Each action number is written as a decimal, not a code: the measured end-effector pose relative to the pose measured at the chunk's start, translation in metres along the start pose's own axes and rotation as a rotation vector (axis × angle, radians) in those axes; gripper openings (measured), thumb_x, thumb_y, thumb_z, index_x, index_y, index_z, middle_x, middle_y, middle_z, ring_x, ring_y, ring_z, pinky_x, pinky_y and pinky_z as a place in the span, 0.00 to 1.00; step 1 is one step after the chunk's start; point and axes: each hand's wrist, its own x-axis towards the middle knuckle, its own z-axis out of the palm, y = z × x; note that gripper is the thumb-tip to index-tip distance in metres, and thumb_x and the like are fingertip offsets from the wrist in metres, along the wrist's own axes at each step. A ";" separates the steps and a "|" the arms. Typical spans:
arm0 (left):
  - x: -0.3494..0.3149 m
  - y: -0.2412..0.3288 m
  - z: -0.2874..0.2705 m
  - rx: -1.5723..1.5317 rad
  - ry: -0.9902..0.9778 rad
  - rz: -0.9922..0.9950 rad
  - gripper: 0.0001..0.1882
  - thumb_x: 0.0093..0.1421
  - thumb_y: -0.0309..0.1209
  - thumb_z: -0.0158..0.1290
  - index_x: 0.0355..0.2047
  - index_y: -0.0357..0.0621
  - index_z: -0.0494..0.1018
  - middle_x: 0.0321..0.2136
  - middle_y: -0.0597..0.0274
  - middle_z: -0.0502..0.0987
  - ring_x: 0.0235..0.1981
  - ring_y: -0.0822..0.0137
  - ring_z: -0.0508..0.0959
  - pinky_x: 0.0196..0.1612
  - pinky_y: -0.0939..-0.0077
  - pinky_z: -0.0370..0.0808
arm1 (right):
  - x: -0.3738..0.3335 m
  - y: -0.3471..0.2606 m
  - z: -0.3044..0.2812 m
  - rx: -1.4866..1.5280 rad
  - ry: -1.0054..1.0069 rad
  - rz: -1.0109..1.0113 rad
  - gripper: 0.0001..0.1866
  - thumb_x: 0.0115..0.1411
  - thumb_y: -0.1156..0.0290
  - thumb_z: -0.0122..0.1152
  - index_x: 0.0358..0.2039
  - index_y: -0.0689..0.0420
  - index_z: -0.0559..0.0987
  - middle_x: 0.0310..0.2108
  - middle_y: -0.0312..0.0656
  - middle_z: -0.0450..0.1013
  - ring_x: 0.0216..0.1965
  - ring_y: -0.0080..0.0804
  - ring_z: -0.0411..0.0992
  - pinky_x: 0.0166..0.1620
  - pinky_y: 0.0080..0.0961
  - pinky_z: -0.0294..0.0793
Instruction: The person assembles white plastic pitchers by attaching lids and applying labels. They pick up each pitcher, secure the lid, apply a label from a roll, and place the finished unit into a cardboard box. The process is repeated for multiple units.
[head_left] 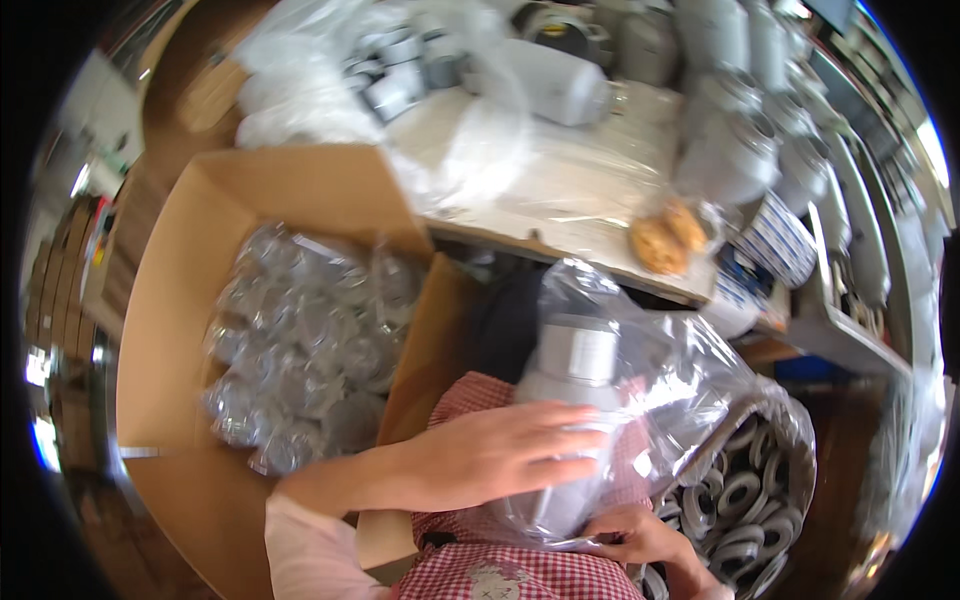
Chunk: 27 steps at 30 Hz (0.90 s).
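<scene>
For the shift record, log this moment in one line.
left hand: across bagged grey container | right hand: at its near end | left side: cardboard box | right side: grey rings

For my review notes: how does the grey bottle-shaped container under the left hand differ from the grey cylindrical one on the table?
The handled grey container is in a clear plastic bag, under the left hand; the tabletop grey container is untouched. The handled one's narrower end points forward; the tabletop one lies crosswise. Both are grey and rounded.
</scene>
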 end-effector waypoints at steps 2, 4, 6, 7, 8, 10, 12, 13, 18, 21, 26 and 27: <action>0.015 0.001 0.003 0.067 -0.148 0.069 0.12 0.59 0.27 0.53 0.43 0.41 0.78 0.47 0.58 0.79 0.57 0.56 0.76 0.67 0.63 0.73 | -0.017 0.005 -0.010 -0.056 -0.011 0.057 0.07 0.61 0.75 0.71 0.40 0.62 0.84 0.30 0.44 0.80 0.31 0.37 0.80 0.35 0.30 0.77; 0.014 0.003 0.001 0.127 -0.172 0.084 0.03 0.55 0.27 0.55 0.29 0.42 0.76 0.35 0.60 0.77 0.46 0.59 0.79 0.61 0.66 0.76 | -0.035 0.017 -0.026 -0.117 0.006 0.154 0.07 0.61 0.76 0.72 0.37 0.65 0.84 0.28 0.43 0.82 0.29 0.31 0.81 0.34 0.27 0.79; -0.005 0.008 -0.010 0.268 -0.203 0.057 0.05 0.52 0.28 0.56 0.21 0.43 0.74 0.29 0.62 0.75 0.38 0.62 0.78 0.48 0.69 0.78 | -0.045 0.034 -0.039 0.092 0.161 0.344 0.04 0.64 0.76 0.69 0.36 0.63 0.82 0.30 0.36 0.78 0.31 0.23 0.76 0.35 0.21 0.74; -0.022 0.008 -0.022 0.187 -0.113 0.008 0.04 0.52 0.28 0.57 0.26 0.41 0.76 0.29 0.62 0.75 0.36 0.62 0.78 0.43 0.67 0.77 | -0.045 0.043 -0.044 0.287 0.265 0.457 0.02 0.68 0.76 0.65 0.36 0.60 0.81 0.32 0.29 0.74 0.33 0.18 0.70 0.36 0.17 0.69; -0.044 0.013 -0.036 0.215 0.030 -0.108 0.06 0.55 0.30 0.60 0.33 0.43 0.79 0.29 0.62 0.75 0.37 0.62 0.78 0.41 0.65 0.77 | -0.042 0.050 -0.052 0.155 0.243 0.384 0.05 0.67 0.80 0.65 0.43 0.64 0.81 0.35 0.35 0.79 0.32 0.21 0.74 0.36 0.19 0.74; -0.104 0.026 -0.078 0.421 0.047 -0.486 0.13 0.61 0.35 0.63 0.47 0.54 0.84 0.34 0.61 0.80 0.36 0.60 0.80 0.37 0.65 0.78 | -0.027 0.063 -0.058 0.214 0.282 0.317 0.09 0.70 0.77 0.62 0.48 0.64 0.80 0.37 0.41 0.81 0.31 0.22 0.78 0.33 0.20 0.78; -0.170 0.044 -0.118 0.424 0.289 -0.989 0.17 0.67 0.36 0.61 0.55 0.48 0.82 0.48 0.56 0.85 0.45 0.62 0.84 0.48 0.69 0.81 | -0.006 0.066 -0.062 0.257 0.257 0.371 0.10 0.72 0.75 0.59 0.51 0.64 0.79 0.37 0.41 0.81 0.30 0.22 0.78 0.32 0.18 0.80; -0.206 0.055 -0.134 0.328 0.467 -1.212 0.19 0.70 0.38 0.59 0.57 0.45 0.80 0.48 0.57 0.86 0.45 0.65 0.85 0.52 0.69 0.80 | 0.005 0.065 -0.064 0.226 0.263 0.352 0.10 0.73 0.75 0.59 0.51 0.64 0.79 0.36 0.41 0.81 0.29 0.22 0.78 0.32 0.18 0.80; -0.387 0.083 -0.175 0.513 -0.171 -2.045 0.19 0.62 0.45 0.62 0.41 0.42 0.86 0.35 0.51 0.87 0.36 0.54 0.85 0.43 0.61 0.80 | 0.043 0.048 -0.078 0.202 0.211 0.427 0.08 0.73 0.74 0.58 0.48 0.63 0.80 0.30 0.39 0.81 0.25 0.21 0.76 0.30 0.17 0.79; -0.460 0.083 -0.117 0.191 -0.301 -2.260 0.21 0.56 0.50 0.62 0.29 0.42 0.87 0.27 0.51 0.86 0.27 0.50 0.84 0.36 0.58 0.80 | 0.052 0.045 -0.087 0.153 0.178 0.473 0.08 0.73 0.73 0.59 0.46 0.64 0.82 0.25 0.38 0.80 0.23 0.20 0.75 0.27 0.16 0.76; -0.502 0.036 0.047 -0.187 -0.216 -2.281 0.21 0.56 0.46 0.61 0.34 0.38 0.86 0.33 0.46 0.86 0.35 0.50 0.86 0.42 0.56 0.81 | 0.051 0.050 -0.094 0.170 0.125 0.562 0.08 0.73 0.73 0.60 0.44 0.65 0.83 0.25 0.39 0.80 0.22 0.20 0.76 0.25 0.17 0.75; -0.506 0.026 0.072 -0.185 -0.188 -2.239 0.21 0.56 0.46 0.62 0.37 0.38 0.86 0.36 0.44 0.86 0.39 0.49 0.87 0.43 0.55 0.81 | 0.050 0.051 -0.093 0.170 0.143 0.554 0.09 0.73 0.73 0.60 0.45 0.65 0.83 0.25 0.40 0.80 0.22 0.20 0.76 0.25 0.17 0.76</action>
